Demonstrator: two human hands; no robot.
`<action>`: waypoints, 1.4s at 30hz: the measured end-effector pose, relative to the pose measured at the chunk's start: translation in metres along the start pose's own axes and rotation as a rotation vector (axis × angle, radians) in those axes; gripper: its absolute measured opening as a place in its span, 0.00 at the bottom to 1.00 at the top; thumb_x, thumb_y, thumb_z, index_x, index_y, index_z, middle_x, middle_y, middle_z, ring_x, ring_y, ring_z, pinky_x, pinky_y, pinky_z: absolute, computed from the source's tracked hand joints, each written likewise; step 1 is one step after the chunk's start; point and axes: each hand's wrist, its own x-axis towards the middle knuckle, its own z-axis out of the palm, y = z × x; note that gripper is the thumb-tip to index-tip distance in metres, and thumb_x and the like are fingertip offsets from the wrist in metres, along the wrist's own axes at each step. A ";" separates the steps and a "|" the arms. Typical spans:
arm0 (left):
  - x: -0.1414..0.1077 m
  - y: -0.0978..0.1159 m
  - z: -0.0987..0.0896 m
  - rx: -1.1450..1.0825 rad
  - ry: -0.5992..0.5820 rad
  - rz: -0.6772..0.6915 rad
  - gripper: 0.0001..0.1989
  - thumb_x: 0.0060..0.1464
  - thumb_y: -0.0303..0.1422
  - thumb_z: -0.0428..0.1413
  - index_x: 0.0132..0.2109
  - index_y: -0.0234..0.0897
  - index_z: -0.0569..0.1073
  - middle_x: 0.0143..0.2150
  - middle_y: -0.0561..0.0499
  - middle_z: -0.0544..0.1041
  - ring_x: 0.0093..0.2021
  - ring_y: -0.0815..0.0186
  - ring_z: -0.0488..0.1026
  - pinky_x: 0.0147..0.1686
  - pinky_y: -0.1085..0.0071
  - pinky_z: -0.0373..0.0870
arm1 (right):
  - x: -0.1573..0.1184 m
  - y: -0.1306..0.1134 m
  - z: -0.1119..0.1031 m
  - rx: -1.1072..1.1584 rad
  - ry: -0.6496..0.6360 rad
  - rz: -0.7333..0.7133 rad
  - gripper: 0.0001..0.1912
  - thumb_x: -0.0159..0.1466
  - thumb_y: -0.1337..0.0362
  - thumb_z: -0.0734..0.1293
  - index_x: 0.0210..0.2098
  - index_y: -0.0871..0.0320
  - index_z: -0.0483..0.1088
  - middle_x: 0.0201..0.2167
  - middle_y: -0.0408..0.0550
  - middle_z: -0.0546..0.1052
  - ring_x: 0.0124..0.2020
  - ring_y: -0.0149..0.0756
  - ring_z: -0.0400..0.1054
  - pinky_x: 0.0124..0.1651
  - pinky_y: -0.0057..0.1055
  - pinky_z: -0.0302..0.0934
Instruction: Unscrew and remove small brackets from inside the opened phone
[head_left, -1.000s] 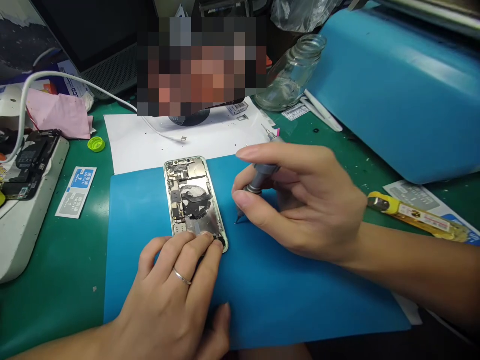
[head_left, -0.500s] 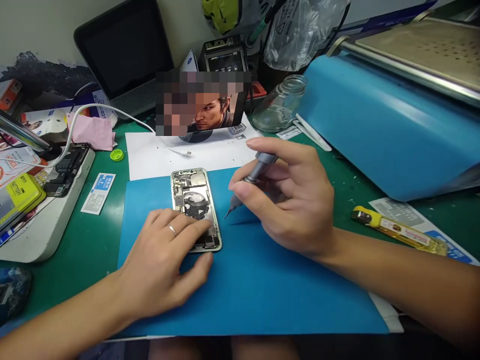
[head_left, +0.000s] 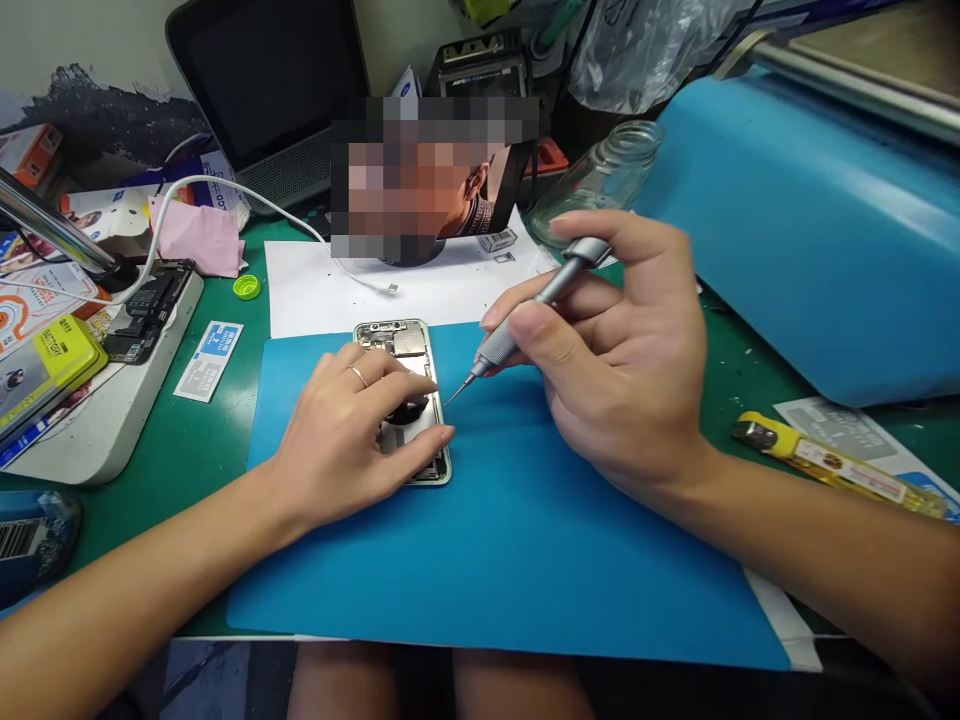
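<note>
An opened smartphone (head_left: pixel 410 342) lies on the blue mat (head_left: pixel 525 540), its circuit board and inner parts bare. Across its middle and lower half rests my left hand (head_left: pixel 360 430), a ring on one finger. Its index finger and thumb curve over to the phone's right side, holding it against the mat and hiding much of the inside. My right hand (head_left: pixel 615 340) is closed around a slim grey precision screwdriver (head_left: pixel 517 325), tilted down to the left. The thin tip is close to the phone's right edge; I cannot tell whether it touches.
White paper (head_left: pixel 300 300) with a white cable (head_left: pixel 292 232) lies behind the mat. A glass jar (head_left: pixel 600 170) leans beyond my right hand. At right lies a yellow cutter knife (head_left: pixel 832 465). A white box (head_left: pixel 120 430) and a yellow battery pack (head_left: pixel 56 365) stand at left.
My left hand has moved up the phone, its thumb now over the phone's lower right. The screwdriver has tilted lower, its tip nearer the phone's edge. The view has shifted slightly.
</note>
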 end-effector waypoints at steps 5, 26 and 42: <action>-0.002 -0.002 0.002 -0.039 0.046 0.025 0.10 0.67 0.38 0.62 0.48 0.36 0.80 0.40 0.49 0.81 0.38 0.61 0.71 0.39 0.62 0.64 | 0.000 0.009 -0.003 -0.079 -0.047 -0.072 0.19 0.72 0.61 0.71 0.58 0.41 0.65 0.35 0.36 0.79 0.33 0.30 0.78 0.33 0.26 0.80; -0.001 -0.002 0.001 -0.039 0.063 0.061 0.07 0.69 0.34 0.60 0.41 0.39 0.81 0.35 0.54 0.83 0.34 0.66 0.70 0.36 0.62 0.57 | 0.000 0.006 0.004 0.030 -0.072 -0.023 0.19 0.70 0.64 0.73 0.56 0.44 0.66 0.36 0.37 0.80 0.33 0.27 0.78 0.35 0.23 0.80; 0.001 -0.001 0.003 -0.062 0.076 0.062 0.09 0.68 0.36 0.61 0.39 0.39 0.80 0.35 0.55 0.82 0.33 0.67 0.71 0.36 0.62 0.57 | -0.001 0.004 0.004 -0.041 -0.062 -0.055 0.18 0.71 0.64 0.71 0.57 0.43 0.66 0.35 0.36 0.79 0.33 0.29 0.77 0.33 0.27 0.81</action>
